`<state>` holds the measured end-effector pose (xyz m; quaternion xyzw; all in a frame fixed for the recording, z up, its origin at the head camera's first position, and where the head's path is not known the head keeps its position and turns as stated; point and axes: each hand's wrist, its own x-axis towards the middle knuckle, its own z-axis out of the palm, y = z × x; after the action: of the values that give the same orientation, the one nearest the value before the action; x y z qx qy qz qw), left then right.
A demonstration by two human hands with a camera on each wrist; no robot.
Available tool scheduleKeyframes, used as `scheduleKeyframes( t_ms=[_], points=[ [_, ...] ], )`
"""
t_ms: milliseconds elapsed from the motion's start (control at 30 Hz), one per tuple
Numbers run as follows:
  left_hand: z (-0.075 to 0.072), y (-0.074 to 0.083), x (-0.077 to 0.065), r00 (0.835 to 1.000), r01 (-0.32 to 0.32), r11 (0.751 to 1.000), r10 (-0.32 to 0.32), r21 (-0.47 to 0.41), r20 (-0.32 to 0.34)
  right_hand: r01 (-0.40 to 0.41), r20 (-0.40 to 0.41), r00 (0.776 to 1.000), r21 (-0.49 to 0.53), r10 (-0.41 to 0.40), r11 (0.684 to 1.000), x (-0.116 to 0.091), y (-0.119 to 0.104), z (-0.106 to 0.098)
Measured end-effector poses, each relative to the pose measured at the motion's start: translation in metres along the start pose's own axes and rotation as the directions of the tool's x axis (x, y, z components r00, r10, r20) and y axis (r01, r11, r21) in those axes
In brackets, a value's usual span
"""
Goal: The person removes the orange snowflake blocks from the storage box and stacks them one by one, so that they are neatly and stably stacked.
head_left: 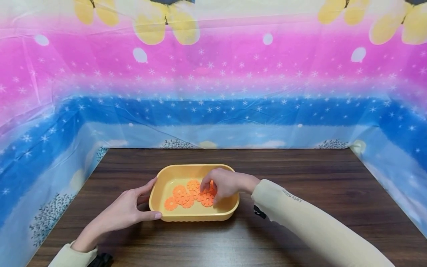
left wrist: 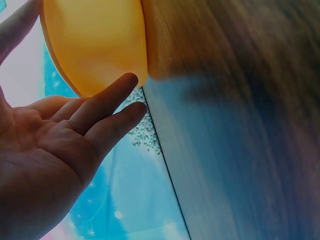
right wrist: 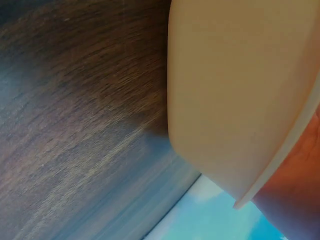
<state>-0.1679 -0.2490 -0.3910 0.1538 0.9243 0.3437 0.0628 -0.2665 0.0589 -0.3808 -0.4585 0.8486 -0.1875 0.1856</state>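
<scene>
A yellow plastic tray (head_left: 197, 218) with raised sides holds several orange notched plastic discs (head_left: 181, 198), heaped in its middle. My left hand (head_left: 123, 209) is at the tray's left end, thumb at the near rim and fingers along the outer wall. In the left wrist view, the fingers (left wrist: 112, 117) of that hand are stretched out against the yellow wall. My right hand (head_left: 225, 183) reaches over the tray's right side, fingertips bent down among the discs. I cannot tell whether it grips one. In the right wrist view, the tray's wall (right wrist: 230, 95) hides its fingers.
The tray stands on a dark wood-grain table (head_left: 300, 222). A patterned cloth (head_left: 213, 111) in pink and blue surrounds the table's back and sides. Long light sleeves (head_left: 300, 211) cover the forearms, with black straps at the wrists.
</scene>
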Motion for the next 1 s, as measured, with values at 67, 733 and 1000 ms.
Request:
scheduleKeyframes(
  t_ms=[67,733,1000],
  points=[
    [0.0001,-0.0004,-0.0003,1.000,-0.004,1.000,0.004,-0.003,0.001,0.005,0.005,1.000,0.000,-0.005,1.000,0.0015,0.0004,0.0005],
    [-0.0009,-0.0013,-0.0002,1.000,-0.017,0.997,0.018,-0.073,0.019,0.015,0.020,1.000,0.000,-0.015,1.000,0.0082,-0.0010,0.0038],
    [-0.0007,-0.0002,0.0000,1.000,-0.005,0.998,0.006,-0.058,0.018,-0.013,0.018,1.000,-0.005,0.013,1.000,0.0106,-0.0002,0.0056]
  ],
)
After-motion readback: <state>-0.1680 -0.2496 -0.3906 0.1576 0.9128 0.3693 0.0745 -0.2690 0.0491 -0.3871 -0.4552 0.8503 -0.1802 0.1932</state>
